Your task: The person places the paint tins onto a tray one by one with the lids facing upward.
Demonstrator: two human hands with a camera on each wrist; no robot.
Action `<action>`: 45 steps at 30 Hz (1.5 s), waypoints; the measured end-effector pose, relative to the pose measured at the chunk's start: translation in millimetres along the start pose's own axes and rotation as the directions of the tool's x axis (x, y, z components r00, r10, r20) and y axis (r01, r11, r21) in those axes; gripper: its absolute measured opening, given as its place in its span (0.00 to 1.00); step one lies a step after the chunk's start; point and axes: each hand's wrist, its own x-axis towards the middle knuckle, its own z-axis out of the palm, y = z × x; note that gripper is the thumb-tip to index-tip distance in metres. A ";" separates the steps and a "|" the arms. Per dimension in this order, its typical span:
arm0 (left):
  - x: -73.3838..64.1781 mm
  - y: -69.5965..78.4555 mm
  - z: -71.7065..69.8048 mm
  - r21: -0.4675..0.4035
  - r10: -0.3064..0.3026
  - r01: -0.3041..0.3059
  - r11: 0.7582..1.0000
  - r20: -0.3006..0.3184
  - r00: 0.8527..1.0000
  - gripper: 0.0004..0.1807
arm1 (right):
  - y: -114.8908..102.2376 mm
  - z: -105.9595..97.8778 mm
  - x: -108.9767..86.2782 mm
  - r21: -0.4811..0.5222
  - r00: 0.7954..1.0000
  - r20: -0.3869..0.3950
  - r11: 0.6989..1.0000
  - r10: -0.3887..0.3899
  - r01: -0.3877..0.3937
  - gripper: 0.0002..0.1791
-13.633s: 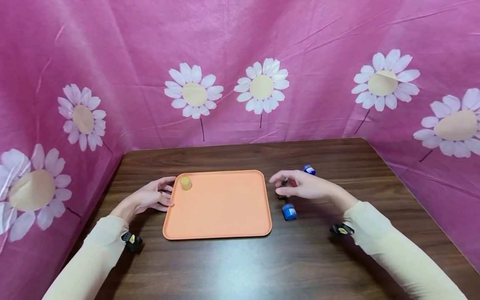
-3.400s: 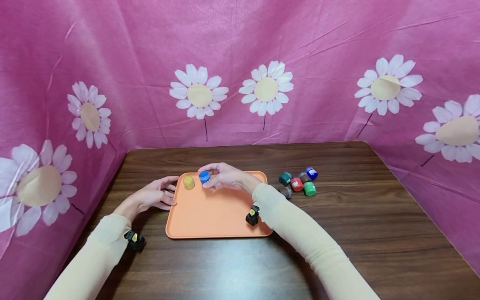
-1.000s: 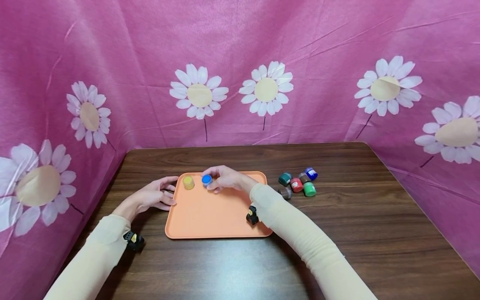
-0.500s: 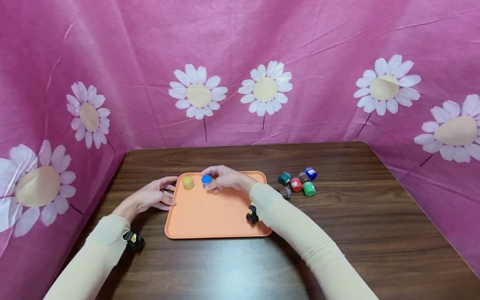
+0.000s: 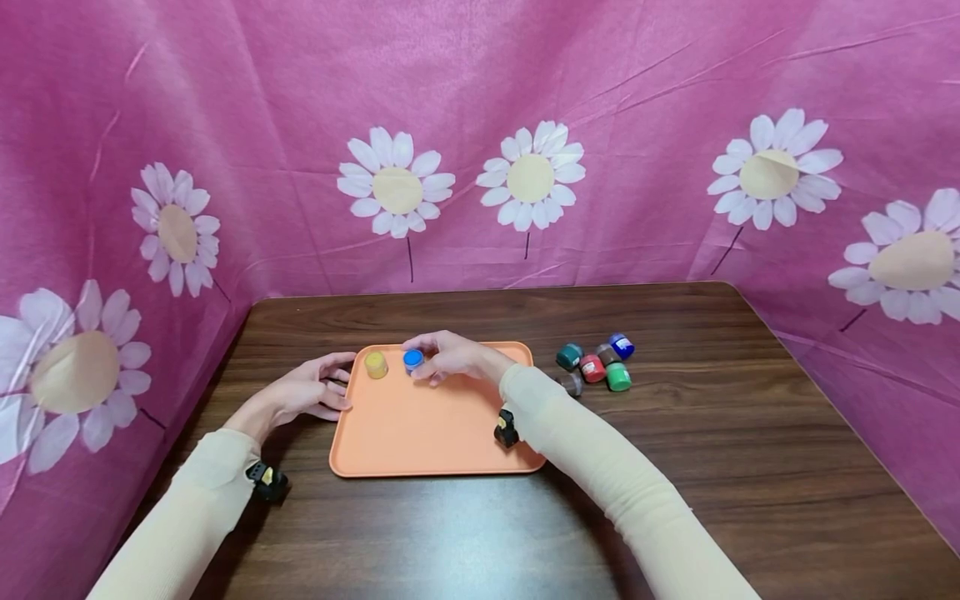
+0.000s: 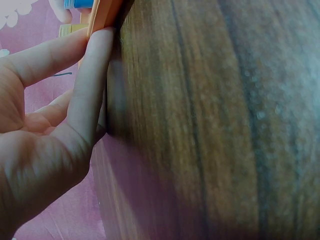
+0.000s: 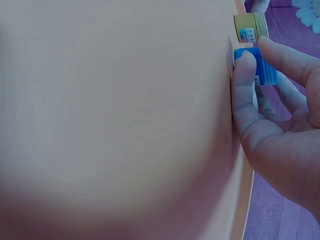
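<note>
A blue paint jar [image 5: 413, 360] stands upright near the back left of the orange tray [image 5: 435, 433]. My right hand [image 5: 446, 357] pinches it between thumb and fingers. To its left, a yellow paint jar [image 5: 377, 365] stands in the tray's back left corner. The right wrist view has the blue jar [image 7: 267, 70] between thumb and fingertips, close by the yellow jar [image 7: 250, 27]. My left hand [image 5: 303, 390] touches the tray's left edge with its fingertips. In the left wrist view, thumb and finger of the left hand [image 6: 55, 120] meet the tray rim [image 6: 103, 15].
Several paint jars lie grouped on the wooden table [image 5: 712, 433] right of the tray, among them a dark green jar [image 5: 569, 357], red jar [image 5: 592, 368], green jar [image 5: 618, 377] and dark blue jar [image 5: 622, 345]. A pink flowered cloth [image 5: 480, 75] surrounds the table.
The blue jar, lying right of the tray at first, was carried over it, then lowered beside the yellow jar. Over the last second both hands have stayed nearly still.
</note>
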 end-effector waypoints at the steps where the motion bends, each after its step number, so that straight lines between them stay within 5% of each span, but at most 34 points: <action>1: 0.2 -0.3 0.0 -0.002 0.000 0.000 1.000 0.000 1.000 0.53 | -0.3 -0.4 -0.7 -0.004 1.000 0.001 1.000 0.002 -0.002 0.35; 19: 1.2 -1.9 -0.7 -0.009 0.004 -0.004 1.000 0.002 1.000 0.53 | -9.6 -0.2 -16.3 -0.078 0.999 -0.003 0.996 -0.035 0.034 0.47; 31: 1.5 -2.0 -0.4 -0.006 0.001 -0.001 1.000 0.000 1.000 0.53 | -17.1 -16.7 -31.4 -0.110 0.996 0.001 0.990 -0.090 0.090 0.40; 45: -0.5 0.2 1.0 -0.004 -0.001 0.001 1.000 -0.002 1.000 0.52 | -19.6 -49.4 -73.4 -0.155 0.987 -0.051 0.977 -0.154 0.145 0.31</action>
